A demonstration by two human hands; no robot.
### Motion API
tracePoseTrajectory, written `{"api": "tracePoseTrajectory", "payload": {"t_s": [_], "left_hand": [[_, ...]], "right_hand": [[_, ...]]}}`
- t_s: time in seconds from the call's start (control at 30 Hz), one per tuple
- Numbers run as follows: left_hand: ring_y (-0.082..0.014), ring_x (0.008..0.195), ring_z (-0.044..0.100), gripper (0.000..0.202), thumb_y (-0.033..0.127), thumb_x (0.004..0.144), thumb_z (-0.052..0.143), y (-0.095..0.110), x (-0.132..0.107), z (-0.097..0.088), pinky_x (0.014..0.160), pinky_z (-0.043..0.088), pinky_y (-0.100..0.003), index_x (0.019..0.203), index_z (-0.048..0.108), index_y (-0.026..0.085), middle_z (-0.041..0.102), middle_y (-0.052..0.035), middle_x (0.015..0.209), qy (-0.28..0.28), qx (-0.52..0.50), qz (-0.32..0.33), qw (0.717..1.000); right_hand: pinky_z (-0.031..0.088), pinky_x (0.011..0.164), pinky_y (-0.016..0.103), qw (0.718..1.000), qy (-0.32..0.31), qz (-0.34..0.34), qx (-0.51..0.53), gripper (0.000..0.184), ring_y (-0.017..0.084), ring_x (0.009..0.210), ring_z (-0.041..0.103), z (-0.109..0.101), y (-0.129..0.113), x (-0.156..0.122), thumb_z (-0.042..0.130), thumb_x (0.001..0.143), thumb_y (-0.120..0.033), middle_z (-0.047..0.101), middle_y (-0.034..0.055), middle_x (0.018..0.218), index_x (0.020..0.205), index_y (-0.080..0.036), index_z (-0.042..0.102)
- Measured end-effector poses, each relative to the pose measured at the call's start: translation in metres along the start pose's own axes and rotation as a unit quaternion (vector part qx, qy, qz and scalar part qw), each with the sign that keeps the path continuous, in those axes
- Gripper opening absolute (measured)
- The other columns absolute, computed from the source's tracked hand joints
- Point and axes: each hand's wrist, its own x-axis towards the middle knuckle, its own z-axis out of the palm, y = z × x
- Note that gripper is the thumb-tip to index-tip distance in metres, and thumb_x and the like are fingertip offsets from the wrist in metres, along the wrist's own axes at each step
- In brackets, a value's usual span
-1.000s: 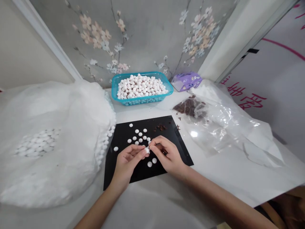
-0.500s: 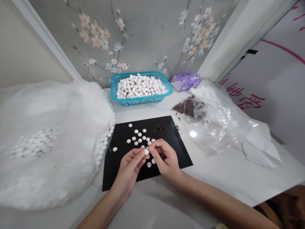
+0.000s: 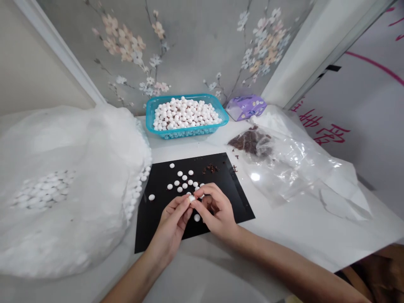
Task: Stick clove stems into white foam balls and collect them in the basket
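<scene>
My left hand (image 3: pixel 172 225) and my right hand (image 3: pixel 216 209) meet above a black mat (image 3: pixel 148 223), their fingertips pinching a small white ball (image 3: pixel 191 198) between them. Several matching white balls (image 3: pixel 179 181) lie scattered on the mat around my fingers, and one (image 3: pixel 197 217) sits just below my hands. A small heap of brown crumbs (image 3: pixel 211 168) lies near the mat's far edge. Something dark shows inside my right hand's curled fingers, too shadowed to identify.
A teal plastic basket (image 3: pixel 186 130) full of white balls stands beyond the mat. A large translucent bag of white balls (image 3: pixel 63 168) bulges at the left. At the right lie a clear plastic bag with brown pieces (image 3: pixel 251 142) and a purple packet (image 3: pixel 245 107).
My hands have drawn closer, and the pinched ball has shifted slightly left. A ball near my right hand is now out of sight. The whole view has shifted slightly.
</scene>
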Motion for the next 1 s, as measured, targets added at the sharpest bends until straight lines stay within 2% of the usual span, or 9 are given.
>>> {"api": "tracePoseTrajectory", "payload": {"t_s": [0.6,0.7,0.77,0.83,0.87,0.9,1.0], "left_hand": [[-0.0038,0.073,0.060,0.015,0.027,0.065,0.076,0.001,0.002,-0.001,0.068,0.049,-0.008,0.075,0.070,0.018,0.066,0.0027,0.079,-0.011,0.021,0.013,1.000],[-0.0062,0.074,0.060,0.018,0.029,0.065,0.076,0.006,0.003,-0.002,0.070,0.049,-0.012,0.077,0.069,0.018,0.067,0.0012,0.078,-0.011,0.083,0.053,0.995],[-0.0092,0.076,0.061,0.020,0.030,0.065,0.075,0.012,0.005,-0.004,0.072,0.050,-0.017,0.078,0.068,0.018,0.067,0.0001,0.079,-0.007,0.152,0.110,0.982],[-0.0123,0.079,0.061,0.019,0.032,0.067,0.073,0.020,0.007,-0.008,0.075,0.049,-0.022,0.080,0.067,0.019,0.068,-0.0006,0.082,0.021,0.245,0.191,0.950],[-0.0136,0.080,0.061,0.018,0.032,0.070,0.070,0.024,0.009,-0.011,0.077,0.048,-0.024,0.081,0.066,0.019,0.067,-0.0007,0.084,0.046,0.303,0.239,0.921],[-0.0148,0.083,0.061,0.017,0.033,0.073,0.067,0.029,0.011,-0.014,0.079,0.047,-0.027,0.083,0.065,0.020,0.067,-0.0010,0.087,0.074,0.367,0.287,0.882],[-0.0187,0.090,0.058,0.013,0.030,0.079,0.059,0.039,0.017,-0.022,0.086,0.042,-0.034,0.086,0.063,0.021,0.066,-0.0023,0.092,0.140,0.549,0.396,0.723]], "right_hand": [[0.037,0.046,0.022,0.998,-0.009,-0.001,-0.062,0.007,0.005,0.050,0.039,-0.003,0.001,0.001,0.058,0.082,-0.022,0.048,-0.0003,0.080,0.088,-0.021,0.061],[0.036,0.045,0.022,0.996,-0.017,-0.024,-0.080,0.008,0.004,0.049,0.038,-0.005,0.003,0.002,0.058,0.081,-0.021,0.047,0.0004,0.086,0.089,-0.021,0.057],[0.035,0.044,0.021,0.995,-0.021,-0.040,-0.089,0.017,0.003,0.048,0.037,-0.007,0.004,0.004,0.059,0.080,-0.021,0.046,0.0003,0.090,0.095,-0.022,0.053],[0.033,0.042,0.021,0.994,-0.016,-0.038,-0.098,0.026,0.002,0.046,0.036,-0.011,0.005,0.008,0.060,0.078,-0.021,0.044,-0.0002,0.092,0.101,-0.024,0.048],[0.033,0.042,0.021,0.994,-0.004,-0.030,-0.109,0.028,0.002,0.045,0.036,-0.014,0.006,0.010,0.060,0.078,-0.021,0.044,-0.0005,0.093,0.103,-0.024,0.047],[0.033,0.042,0.021,0.992,0.013,-0.019,-0.125,0.028,0.002,0.045,0.036,-0.018,0.008,0.014,0.060,0.079,-0.022,0.043,-0.0007,0.093,0.103,-0.024,0.046],[0.035,0.043,0.022,0.980,0.075,0.019,-0.186,0.019,0.002,0.044,0.036,-0.030,0.014,0.026,0.055,0.081,-0.023,0.044,-0.0003,0.094,0.099,-0.023,0.049]]}}
